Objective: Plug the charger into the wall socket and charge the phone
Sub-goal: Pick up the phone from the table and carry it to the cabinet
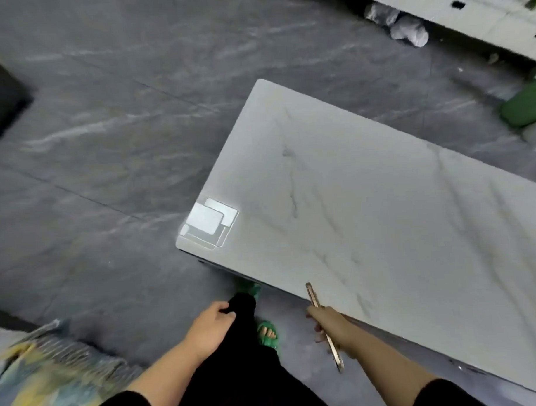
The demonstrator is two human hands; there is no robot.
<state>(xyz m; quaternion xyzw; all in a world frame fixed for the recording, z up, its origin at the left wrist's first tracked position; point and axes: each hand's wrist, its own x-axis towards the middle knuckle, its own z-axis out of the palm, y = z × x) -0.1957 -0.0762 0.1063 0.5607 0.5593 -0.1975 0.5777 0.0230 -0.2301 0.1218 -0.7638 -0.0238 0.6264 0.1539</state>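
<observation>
So far we have only the phone (325, 327) in play: our right hand (328, 325) is closed around its middle, holding it edge-on just off the near edge of the white marble table (382, 199), while our left hand (211, 323) hangs loosely curled beside our dark trouser leg (244, 355), and we cannot tell whether it holds anything. Neither charger nor wall socket shows anywhere in view, so we judge the task barely begun, with finding the charger, plugging it into the wall and connecting the phone all left to do.
</observation>
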